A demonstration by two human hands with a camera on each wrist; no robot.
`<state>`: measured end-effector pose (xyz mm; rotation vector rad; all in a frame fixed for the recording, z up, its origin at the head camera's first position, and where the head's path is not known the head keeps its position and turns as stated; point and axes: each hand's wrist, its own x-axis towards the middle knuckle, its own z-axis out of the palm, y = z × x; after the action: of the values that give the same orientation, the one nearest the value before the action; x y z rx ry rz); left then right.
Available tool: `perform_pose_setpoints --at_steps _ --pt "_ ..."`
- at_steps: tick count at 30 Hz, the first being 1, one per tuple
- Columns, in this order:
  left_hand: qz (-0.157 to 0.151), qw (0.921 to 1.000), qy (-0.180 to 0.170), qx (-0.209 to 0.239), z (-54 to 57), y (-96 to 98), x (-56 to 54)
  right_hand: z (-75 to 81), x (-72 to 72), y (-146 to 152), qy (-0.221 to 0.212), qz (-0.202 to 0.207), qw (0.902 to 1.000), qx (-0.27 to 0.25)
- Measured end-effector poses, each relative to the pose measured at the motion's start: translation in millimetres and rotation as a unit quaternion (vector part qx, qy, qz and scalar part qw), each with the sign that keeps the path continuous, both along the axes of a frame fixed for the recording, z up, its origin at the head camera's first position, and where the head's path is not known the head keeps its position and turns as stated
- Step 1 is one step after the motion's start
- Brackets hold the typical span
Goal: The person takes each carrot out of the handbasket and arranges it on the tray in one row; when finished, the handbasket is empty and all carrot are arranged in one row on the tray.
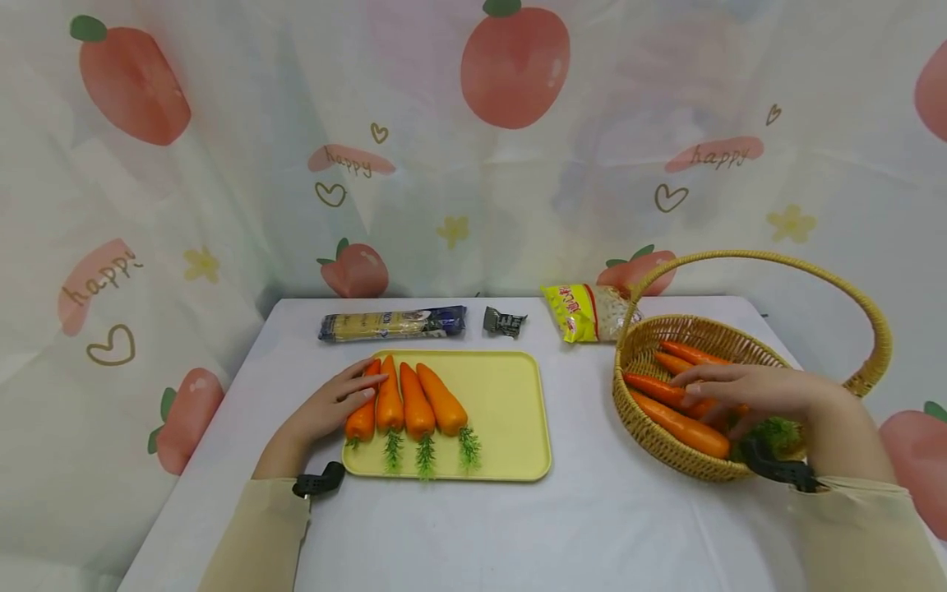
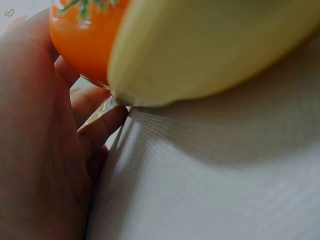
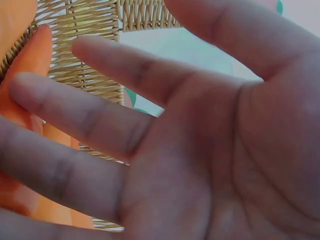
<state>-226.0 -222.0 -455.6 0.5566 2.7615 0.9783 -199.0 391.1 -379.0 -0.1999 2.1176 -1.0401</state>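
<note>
Our left hand (image 1: 325,409), fingers straight, steadies the outermost carrot (image 1: 362,415) at the tray's (image 1: 510,411) left edge; right hand (image 1: 747,388), fingers spread, holding nothing, hovers over basket (image 1: 666,448) carrots (image 1: 676,426).

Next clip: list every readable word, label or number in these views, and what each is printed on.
"happy": printed several times on the backdrop cloth, beside the peach and heart motifs.
Yellow snack bag: red characters on it, too small to read.
Long dark noodle packet: has label print, too blurred to read.
Small dark wrapper: no legible text.
Left and right wrist views: no text at all.
</note>
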Motion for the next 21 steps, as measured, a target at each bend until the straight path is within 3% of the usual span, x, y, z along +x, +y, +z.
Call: perform_pose_setpoints --at_steps 2,5,7,10,21 --pt "-0.042 0.998 -0.01 0.046 -32.1 -26.7 -19.1 -0.6 0.3 -2.4 -0.002 -0.004 0.9999 0.011" --pt "-0.038 0.9978 -0.002 0.055 -46.0 -30.0 -28.0 -1.8 0.7 -5.6 0.002 0.001 0.9997 0.026" --pt "-0.017 0.9985 -0.011 0.051 -48.6 -27.1 -30.8 -2.3 0.7 -7.4 0.0 0.007 0.9994 0.033" --pt "-0.004 0.9989 -0.014 0.045 -43.6 -22.8 -27.4 -3.0 0.2 -10.3 -0.004 0.013 0.9991 0.041" --pt "-0.01 0.9979 -0.022 0.061 -45.0 -23.5 -27.7 -4.7 -3.2 -13.3 -0.014 0.037 0.9986 0.035"
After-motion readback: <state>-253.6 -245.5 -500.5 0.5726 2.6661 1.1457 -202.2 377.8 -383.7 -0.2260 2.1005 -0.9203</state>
